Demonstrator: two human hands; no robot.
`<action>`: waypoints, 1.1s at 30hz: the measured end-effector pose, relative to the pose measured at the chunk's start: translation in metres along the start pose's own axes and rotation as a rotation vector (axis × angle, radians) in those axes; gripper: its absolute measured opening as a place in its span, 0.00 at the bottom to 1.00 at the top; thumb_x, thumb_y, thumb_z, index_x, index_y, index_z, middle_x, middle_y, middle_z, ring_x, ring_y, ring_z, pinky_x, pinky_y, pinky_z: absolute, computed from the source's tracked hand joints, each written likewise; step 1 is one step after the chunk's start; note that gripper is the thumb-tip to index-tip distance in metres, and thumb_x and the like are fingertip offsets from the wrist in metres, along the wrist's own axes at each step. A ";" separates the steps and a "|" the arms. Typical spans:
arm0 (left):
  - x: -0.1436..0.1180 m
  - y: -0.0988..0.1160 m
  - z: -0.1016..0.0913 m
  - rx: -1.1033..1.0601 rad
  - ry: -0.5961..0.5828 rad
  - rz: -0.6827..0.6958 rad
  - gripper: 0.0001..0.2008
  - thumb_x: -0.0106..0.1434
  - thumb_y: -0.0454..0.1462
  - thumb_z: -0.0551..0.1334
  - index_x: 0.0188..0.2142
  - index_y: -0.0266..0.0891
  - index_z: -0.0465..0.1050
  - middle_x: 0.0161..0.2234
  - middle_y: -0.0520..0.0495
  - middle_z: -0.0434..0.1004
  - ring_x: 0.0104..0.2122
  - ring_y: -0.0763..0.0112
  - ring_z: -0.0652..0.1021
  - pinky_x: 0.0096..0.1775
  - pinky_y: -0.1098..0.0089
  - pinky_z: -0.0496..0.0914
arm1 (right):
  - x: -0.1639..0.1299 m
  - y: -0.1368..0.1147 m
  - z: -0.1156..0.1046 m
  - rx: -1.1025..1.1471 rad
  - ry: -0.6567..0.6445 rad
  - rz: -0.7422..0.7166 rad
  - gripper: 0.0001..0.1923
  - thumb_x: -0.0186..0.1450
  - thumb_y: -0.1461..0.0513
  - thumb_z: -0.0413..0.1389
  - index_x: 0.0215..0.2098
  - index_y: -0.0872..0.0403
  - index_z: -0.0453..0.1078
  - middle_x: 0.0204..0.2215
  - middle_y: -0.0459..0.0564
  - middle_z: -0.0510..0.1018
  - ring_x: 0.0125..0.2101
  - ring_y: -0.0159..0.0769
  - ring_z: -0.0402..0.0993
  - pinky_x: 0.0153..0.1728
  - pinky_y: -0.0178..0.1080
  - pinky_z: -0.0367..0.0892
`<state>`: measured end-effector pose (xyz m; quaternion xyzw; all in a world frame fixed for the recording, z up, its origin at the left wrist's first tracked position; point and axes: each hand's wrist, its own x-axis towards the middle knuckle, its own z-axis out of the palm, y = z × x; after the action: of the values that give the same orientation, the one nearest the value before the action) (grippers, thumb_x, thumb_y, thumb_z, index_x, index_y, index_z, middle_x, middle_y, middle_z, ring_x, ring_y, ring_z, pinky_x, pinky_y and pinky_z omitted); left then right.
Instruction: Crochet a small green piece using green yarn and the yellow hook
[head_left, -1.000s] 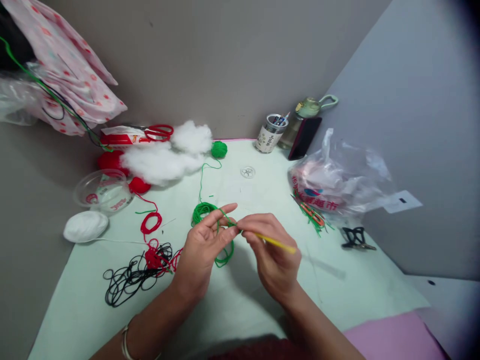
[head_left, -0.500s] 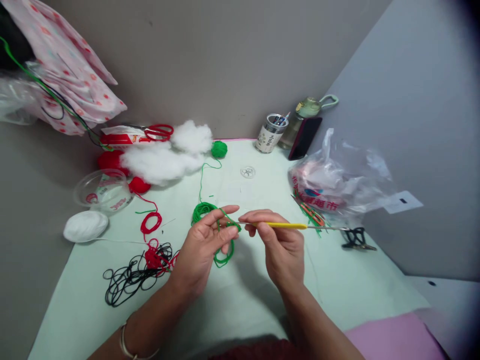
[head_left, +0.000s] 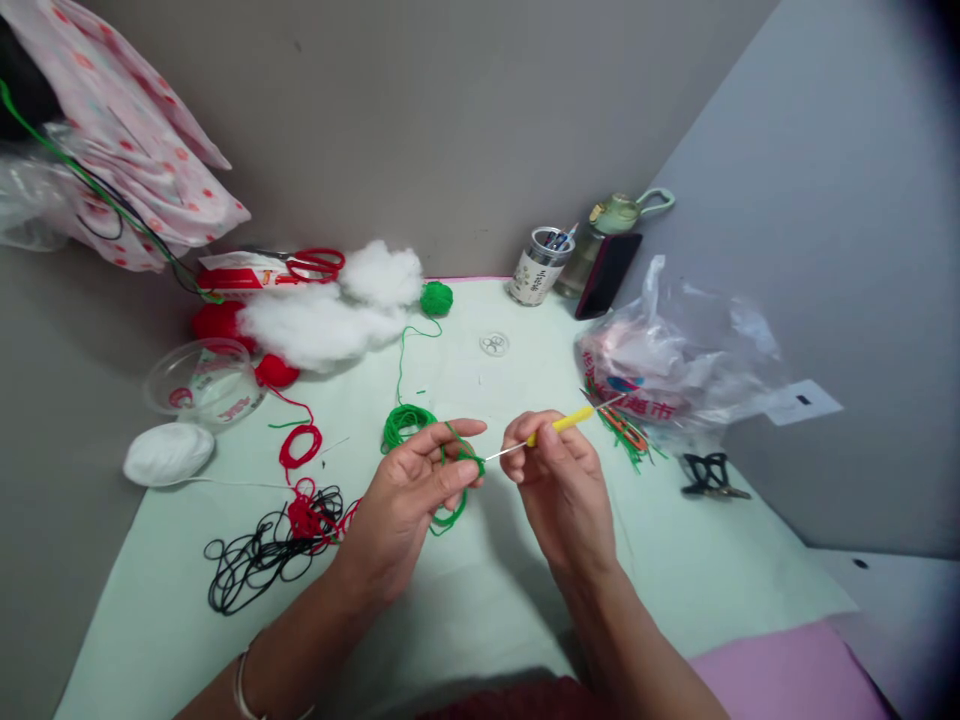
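Between thumb and fingers, my left hand (head_left: 409,490) pinches a small piece of green yarn (head_left: 478,466), with a strand running over the index finger. My right hand (head_left: 566,480) grips a crochet hook (head_left: 566,424) by its yellow handle. The hook's thin metal tip meets the green yarn at my left fingertips; whether it sits inside a loop is too small to tell. Behind my left hand lies a coil of green yarn (head_left: 405,422), and a strand leads back from it to a green yarn ball (head_left: 436,298).
Tangled black cord (head_left: 251,565), a white yarn ball (head_left: 169,453), a clear plastic tub (head_left: 202,385) and white stuffing (head_left: 315,325) are on the left. Red scissors (head_left: 316,265) lie behind them. At right are a plastic bag (head_left: 675,350), a pen can (head_left: 538,268) and a black claw clip (head_left: 712,476).
The crochet hook has tilted, its back end rising from nearly level to a slant. My right hand has turned with it, while my left keeps its pinch on the yarn.
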<state>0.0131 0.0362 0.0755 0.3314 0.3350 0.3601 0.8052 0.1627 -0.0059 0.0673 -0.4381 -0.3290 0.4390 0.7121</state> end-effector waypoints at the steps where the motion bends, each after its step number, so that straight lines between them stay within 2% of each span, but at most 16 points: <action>1: -0.001 -0.001 0.001 0.020 0.020 0.032 0.15 0.57 0.37 0.76 0.45 0.44 0.85 0.30 0.54 0.71 0.27 0.76 0.68 0.32 0.71 0.64 | -0.001 0.002 0.001 -0.023 -0.020 -0.010 0.12 0.70 0.52 0.63 0.33 0.51 0.79 0.29 0.47 0.78 0.25 0.32 0.70 0.26 0.36 0.68; 4: -0.002 -0.006 0.003 0.051 0.052 0.082 0.19 0.59 0.36 0.75 0.50 0.46 0.84 0.31 0.53 0.72 0.30 0.74 0.70 0.32 0.72 0.65 | -0.007 0.008 0.004 -0.189 -0.054 -0.166 0.09 0.71 0.55 0.62 0.37 0.49 0.82 0.33 0.48 0.81 0.30 0.35 0.73 0.32 0.39 0.70; 6: -0.002 -0.007 0.004 0.044 0.052 0.059 0.21 0.59 0.36 0.75 0.53 0.47 0.83 0.32 0.54 0.71 0.30 0.74 0.69 0.32 0.73 0.64 | -0.009 0.011 0.005 -0.306 -0.036 -0.276 0.07 0.72 0.58 0.61 0.39 0.47 0.83 0.34 0.48 0.82 0.34 0.36 0.75 0.34 0.39 0.71; 8: -0.001 -0.007 0.004 0.020 0.051 0.012 0.23 0.59 0.37 0.75 0.55 0.46 0.82 0.33 0.53 0.71 0.30 0.74 0.69 0.32 0.73 0.64 | -0.009 0.012 0.004 -0.358 -0.009 -0.323 0.08 0.73 0.59 0.61 0.39 0.46 0.84 0.34 0.48 0.82 0.34 0.36 0.75 0.34 0.39 0.71; 12: 0.000 -0.006 0.004 -0.101 -0.014 -0.081 0.23 0.60 0.37 0.75 0.55 0.41 0.82 0.31 0.52 0.72 0.29 0.74 0.68 0.41 0.69 0.69 | -0.005 0.012 0.001 -0.245 -0.032 -0.218 0.07 0.72 0.57 0.62 0.37 0.47 0.83 0.33 0.47 0.81 0.31 0.35 0.75 0.34 0.39 0.73; 16: -0.001 -0.004 0.003 -0.204 -0.097 -0.141 0.23 0.61 0.35 0.73 0.56 0.40 0.81 0.37 0.48 0.77 0.27 0.76 0.65 0.46 0.66 0.71 | 0.000 0.010 0.000 -0.040 -0.046 -0.072 0.10 0.69 0.52 0.64 0.37 0.49 0.81 0.30 0.46 0.80 0.26 0.32 0.73 0.28 0.36 0.71; 24: 0.000 0.005 0.001 -0.268 -0.098 -0.214 0.21 0.60 0.35 0.74 0.53 0.39 0.84 0.32 0.50 0.73 0.26 0.77 0.64 0.45 0.66 0.72 | 0.003 0.001 -0.002 -0.011 0.011 -0.073 0.11 0.69 0.53 0.64 0.34 0.51 0.80 0.28 0.46 0.78 0.25 0.31 0.72 0.28 0.36 0.72; 26: -0.001 0.004 0.000 -0.242 -0.107 -0.188 0.20 0.59 0.35 0.74 0.51 0.40 0.85 0.32 0.50 0.72 0.27 0.76 0.67 0.44 0.67 0.71 | 0.004 0.000 -0.003 0.034 0.006 -0.029 0.11 0.70 0.54 0.64 0.33 0.51 0.80 0.28 0.46 0.78 0.24 0.30 0.71 0.26 0.34 0.70; 29: -0.002 -0.001 0.000 -0.133 -0.061 -0.077 0.20 0.57 0.37 0.76 0.50 0.44 0.85 0.33 0.51 0.74 0.31 0.73 0.71 0.42 0.69 0.69 | 0.002 0.002 -0.002 0.058 -0.017 0.013 0.11 0.70 0.53 0.63 0.34 0.50 0.79 0.28 0.45 0.78 0.24 0.30 0.70 0.25 0.34 0.68; 33: -0.004 -0.008 0.001 -0.013 -0.014 0.022 0.20 0.60 0.38 0.75 0.53 0.50 0.84 0.36 0.50 0.77 0.42 0.66 0.78 0.46 0.67 0.69 | -0.004 0.010 -0.001 -0.079 -0.078 -0.099 0.08 0.71 0.55 0.63 0.38 0.49 0.81 0.32 0.47 0.80 0.31 0.33 0.75 0.33 0.37 0.71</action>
<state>0.0146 0.0290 0.0713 0.3325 0.3233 0.3688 0.8056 0.1586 -0.0073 0.0571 -0.4317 -0.3951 0.4067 0.7016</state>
